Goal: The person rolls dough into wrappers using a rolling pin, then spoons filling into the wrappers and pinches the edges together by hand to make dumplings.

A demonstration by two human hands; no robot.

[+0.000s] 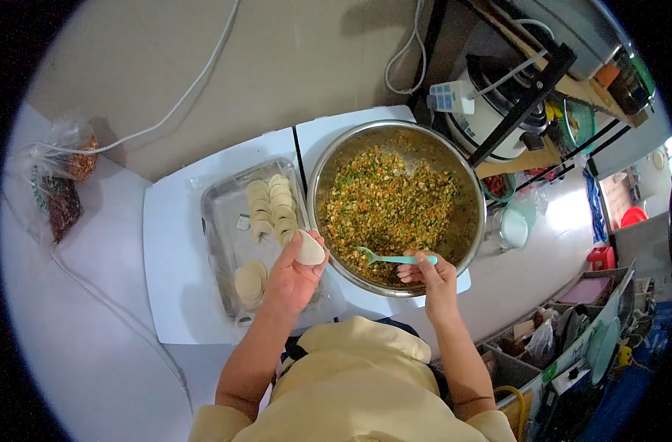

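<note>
Grasping a thin, round, white dough wrapper (311, 251) between thumb and fingers of the left hand (294, 278), near the close right corner of a grey rectangular tray (224, 243). Clenching a slim turquoise spoon (403, 259) by the handle in the fingers of the right hand (432, 277), over the near side of a wide, round, silvery metal bowl (469, 214), with the scoop end at a chopped orange, green and pale filling (395, 195); cannot tell how deep. In the tray, on the white bench (175, 247): rows of pale, curved dough pieces (271, 200), a stack of flat, round wrappers (249, 284) and a small whitish rectangular label (243, 222), with dark marks too small to read.
</note>
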